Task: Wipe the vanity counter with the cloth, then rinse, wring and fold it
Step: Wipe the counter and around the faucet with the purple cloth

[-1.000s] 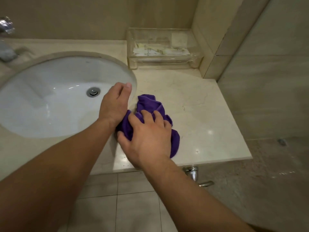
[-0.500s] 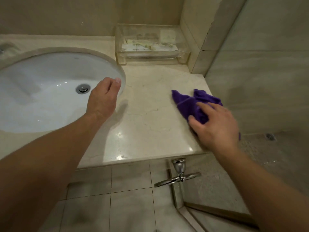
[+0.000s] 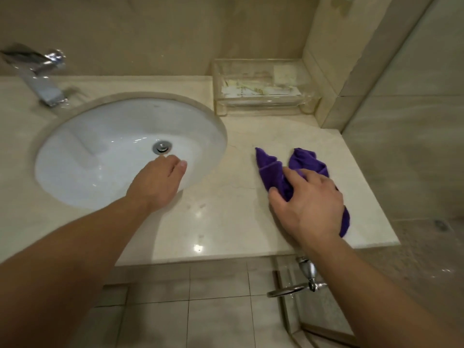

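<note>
Beige walls [image 3: 150, 33] w/ tiled floor [image 3: 213, 312]

Dim warm light; glare spots on the counter [image 3: 226, 217]; faucet [image 3: 41, 77] motion-blurred; wide-angle bending at edges.
</note>
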Tool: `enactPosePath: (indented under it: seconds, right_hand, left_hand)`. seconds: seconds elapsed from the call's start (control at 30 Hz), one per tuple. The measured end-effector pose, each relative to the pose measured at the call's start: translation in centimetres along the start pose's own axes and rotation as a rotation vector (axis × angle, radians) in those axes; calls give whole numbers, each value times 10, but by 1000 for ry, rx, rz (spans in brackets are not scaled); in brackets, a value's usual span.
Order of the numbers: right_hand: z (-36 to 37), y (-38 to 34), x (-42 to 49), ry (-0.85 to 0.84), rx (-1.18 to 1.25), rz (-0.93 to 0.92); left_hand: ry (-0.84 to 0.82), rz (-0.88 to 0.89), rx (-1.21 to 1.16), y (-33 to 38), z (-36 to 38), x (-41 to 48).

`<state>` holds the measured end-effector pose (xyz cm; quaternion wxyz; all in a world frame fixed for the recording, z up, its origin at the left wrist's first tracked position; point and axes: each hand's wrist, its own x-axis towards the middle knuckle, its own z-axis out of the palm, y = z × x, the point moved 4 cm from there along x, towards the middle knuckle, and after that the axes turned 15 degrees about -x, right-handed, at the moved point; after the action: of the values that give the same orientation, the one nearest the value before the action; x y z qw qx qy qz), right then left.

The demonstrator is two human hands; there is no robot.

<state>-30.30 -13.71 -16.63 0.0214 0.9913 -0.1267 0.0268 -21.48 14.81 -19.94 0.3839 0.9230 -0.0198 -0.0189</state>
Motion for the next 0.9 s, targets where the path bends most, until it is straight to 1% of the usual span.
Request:
enactPosePath:
  seconds: [0.1, 0.17, 0.33, 0.43, 0.53, 0.63, 0.7, 0.77, 0.83, 0.9]
  right_hand:
    - [-1, -45, -9, 1, -1, -89]
    - [-1, -74, -17, -31, 1, -147]
    - [-3, -137, -54, -26, 36, -323]
    - [0, -149, -63, -6, 65, -335]
    - [0, -146, -61, -16, 83, -353]
    - [-2, -134, -55, -32, 68, -393]
    - [-2, -114, -43, -66, 33, -379]
    - [-2, -84, -29, -49, 21, -317]
    - [-2, -46, -13, 24, 27, -206]
    - [1, -3, 3, 47, 11, -86]
  left_hand:
    - [78, -27, -8, -4, -4, -1]
    - [91, -43, -31, -4, -4, -2]
    - [134, -82, -180, -4, -9, -1]
    - [112, -149, -263, -4, -9, -3]
    - [102, -203, -292, -6, -11, -3]
    - [42, -185, -225, -4, -7, -3]
    - [9, -186, -196, -6, -5, -3]
    - [-7, -190, -179, -8, -2, -2]
    - [-24, -194, -172, -10, 1, -2]
    - [-39, -197, -168, -12, 3, -1]
